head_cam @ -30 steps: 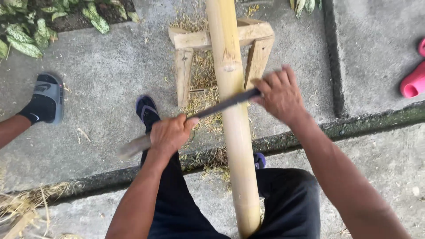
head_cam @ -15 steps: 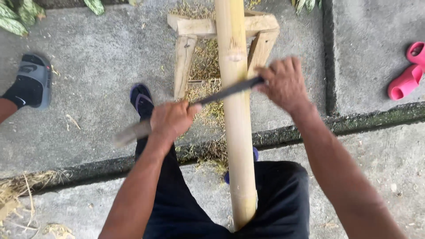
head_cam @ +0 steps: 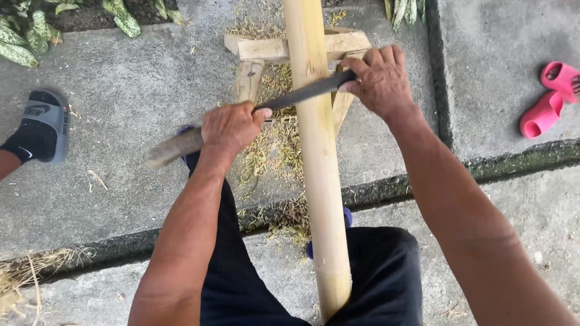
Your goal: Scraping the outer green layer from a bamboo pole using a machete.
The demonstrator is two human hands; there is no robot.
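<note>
Blade (head_cam: 302,93) has slid further up the bamboo pole (head_cam: 317,157) since half a second ago, toward 12 o'clock, now almost at the wooden trestle (head_cam: 266,49); both hands went with it. Pole runs from between the person's thighs at 6 o'clock up over the trestle, so it's pinned at the near end and propped at the far end, which looks like why it doesn't roll under the scraping. Blade lies crosswise on the pole's top face, tilted, low end at 8 o'clock. Left hand (head_cam: 229,128) is clenched round the rough handle (head_cam: 172,148), right hand (head_cam: 377,81) is closed over the blade's far end at 2 o'clock: two-handed grip either side of the pole, drawknife style, keeps pressure even. Pale shavings (head_cam: 275,142) lie heaped under the trestle and along the gutter edge, right below the scraped stretch. Outward: concrete floor (head_cam: 121,181), another person's foot in a grey slide sandal (head_cam: 45,124) at 9 o'clock, a pair of pink sandals (head_cam: 553,99) at 3 o'clock, leafy plants (head_cam: 24,36) at 11 o'clock.
</note>
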